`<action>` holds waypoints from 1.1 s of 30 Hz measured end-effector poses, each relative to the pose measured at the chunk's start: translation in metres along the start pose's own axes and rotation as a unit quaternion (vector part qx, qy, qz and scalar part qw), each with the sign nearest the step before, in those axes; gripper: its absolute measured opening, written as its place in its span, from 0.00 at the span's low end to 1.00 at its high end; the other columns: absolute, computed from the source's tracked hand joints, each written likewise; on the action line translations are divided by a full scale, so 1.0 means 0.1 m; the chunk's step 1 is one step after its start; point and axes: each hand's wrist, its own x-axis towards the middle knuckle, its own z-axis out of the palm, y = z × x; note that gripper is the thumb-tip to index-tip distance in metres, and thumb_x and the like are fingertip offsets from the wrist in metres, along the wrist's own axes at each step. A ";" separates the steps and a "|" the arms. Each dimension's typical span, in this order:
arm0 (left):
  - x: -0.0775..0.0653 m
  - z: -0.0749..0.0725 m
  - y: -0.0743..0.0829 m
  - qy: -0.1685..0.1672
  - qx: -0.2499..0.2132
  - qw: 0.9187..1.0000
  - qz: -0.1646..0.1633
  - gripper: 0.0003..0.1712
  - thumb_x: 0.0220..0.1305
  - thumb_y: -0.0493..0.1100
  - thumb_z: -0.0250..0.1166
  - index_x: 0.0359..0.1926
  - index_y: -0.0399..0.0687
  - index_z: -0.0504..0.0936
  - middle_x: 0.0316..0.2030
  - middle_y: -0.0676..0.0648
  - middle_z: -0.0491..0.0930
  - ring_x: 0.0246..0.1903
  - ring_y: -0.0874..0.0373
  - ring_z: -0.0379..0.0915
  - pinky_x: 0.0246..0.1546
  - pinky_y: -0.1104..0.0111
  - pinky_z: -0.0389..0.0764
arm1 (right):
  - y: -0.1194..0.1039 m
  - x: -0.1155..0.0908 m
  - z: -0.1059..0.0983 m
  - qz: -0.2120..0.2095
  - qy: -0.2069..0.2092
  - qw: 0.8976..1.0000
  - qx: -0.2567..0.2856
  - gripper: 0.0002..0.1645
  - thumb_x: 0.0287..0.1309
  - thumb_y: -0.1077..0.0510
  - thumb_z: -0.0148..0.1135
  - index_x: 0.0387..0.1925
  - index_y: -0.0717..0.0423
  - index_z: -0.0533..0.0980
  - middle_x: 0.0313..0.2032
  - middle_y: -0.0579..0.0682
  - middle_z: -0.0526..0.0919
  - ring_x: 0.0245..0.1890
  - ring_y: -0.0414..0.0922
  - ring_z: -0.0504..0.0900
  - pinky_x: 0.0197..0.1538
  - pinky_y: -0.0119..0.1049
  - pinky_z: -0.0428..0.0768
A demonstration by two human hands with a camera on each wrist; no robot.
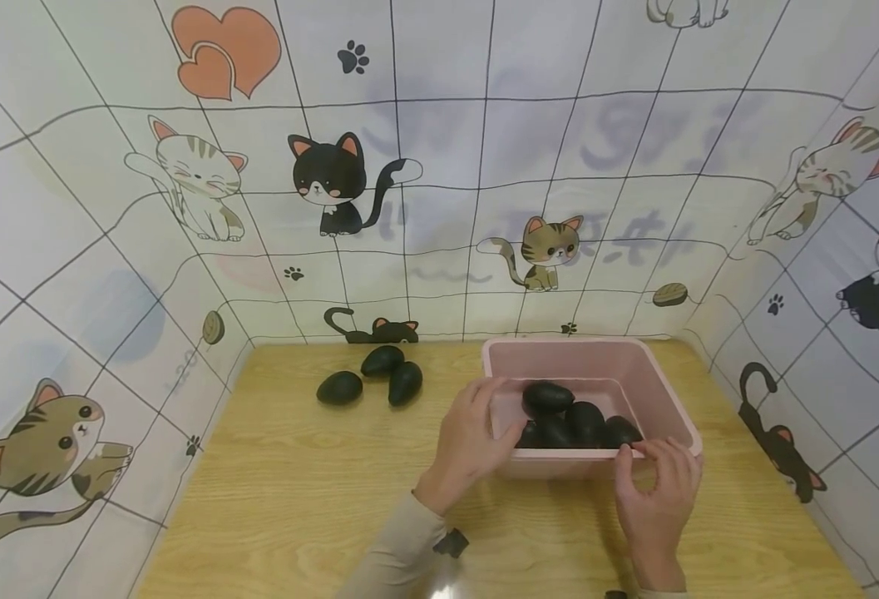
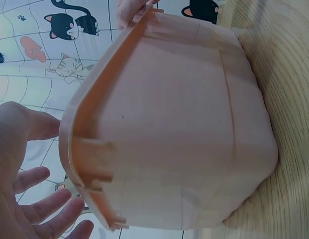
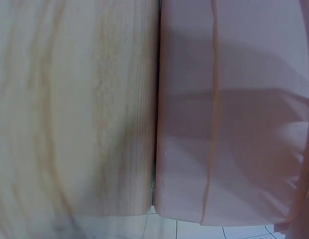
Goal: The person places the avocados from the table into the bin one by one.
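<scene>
A pink plastic bin point(image 1: 559, 361) stands on the wooden table, with several dark, pear-shaped avocados point(image 1: 585, 423) gathered in its front part. My left hand point(image 1: 467, 437) is at the bin's front left corner. In the left wrist view its thumb touches the rim point(image 2: 67, 132), while the other fingers are spread beside the corner. At the front right corner, my right hand point(image 1: 659, 491) holds the rim with curved fingers over the edge. Three more avocados point(image 1: 405, 383) lie on the table left of the bin, apart from both hands.
The light wooden table point(image 1: 297, 491) meets a wall covering point(image 1: 439, 208) with cat drawings at the back and both sides. A black patch point(image 1: 451, 543) lies near the front, beside my left sleeve point(image 1: 402, 545). The bin's far side is close to the back wall.
</scene>
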 end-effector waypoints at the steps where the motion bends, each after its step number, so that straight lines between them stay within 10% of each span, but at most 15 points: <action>1: 0.00 -0.01 -0.01 0.002 0.000 1.000 -0.001 0.35 0.65 0.54 0.73 0.71 0.58 0.76 0.63 0.48 0.80 0.60 0.51 0.81 0.57 0.56 0.85 | 0.00 0.00 0.00 0.000 0.001 1.000 -0.001 0.12 0.54 0.63 0.70 0.31 0.74 0.81 0.35 0.69 0.84 0.61 0.30 0.71 0.78 0.70 0.52; 10: -0.02 -0.02 -0.07 0.010 -0.024 1.000 -0.010 0.33 0.66 0.53 0.72 0.70 0.54 0.77 0.63 0.48 0.80 0.61 0.52 0.80 0.59 0.56 0.84 | 0.03 0.00 -0.01 0.005 -0.004 1.000 -0.011 0.13 0.55 0.61 0.70 0.32 0.72 0.81 0.35 0.68 0.85 0.55 0.51 0.77 0.78 0.70 0.52; 17: -0.05 -0.01 -0.13 0.025 -0.041 0.999 -0.021 0.32 0.65 0.50 0.74 0.70 0.56 0.78 0.61 0.49 0.82 0.56 0.53 0.83 0.56 0.57 0.85 | 0.04 -0.01 0.00 -0.002 0.002 1.000 -0.008 0.13 0.55 0.62 0.70 0.31 0.73 0.81 0.35 0.68 0.85 0.55 0.46 0.78 0.78 0.64 0.56; 22: -0.08 -0.01 -0.19 0.036 -0.034 0.998 -0.030 0.31 0.66 0.50 0.74 0.68 0.53 0.79 0.60 0.49 0.83 0.53 0.52 0.83 0.51 0.59 0.85 | 0.03 -0.01 -0.02 -0.010 0.000 1.000 -0.011 0.14 0.56 0.61 0.70 0.32 0.73 0.81 0.35 0.68 0.84 0.50 0.67 0.76 0.75 0.55 0.61; 33: -0.08 -0.03 -0.36 0.063 -0.027 0.996 -0.064 0.28 0.65 0.50 0.73 0.65 0.51 0.82 0.59 0.50 0.84 0.51 0.54 0.83 0.48 0.60 0.85 | 0.02 0.00 0.00 -0.007 0.003 1.000 -0.005 0.14 0.55 0.62 0.70 0.31 0.73 0.81 0.35 0.69 0.84 0.55 0.45 0.77 0.75 0.65 0.58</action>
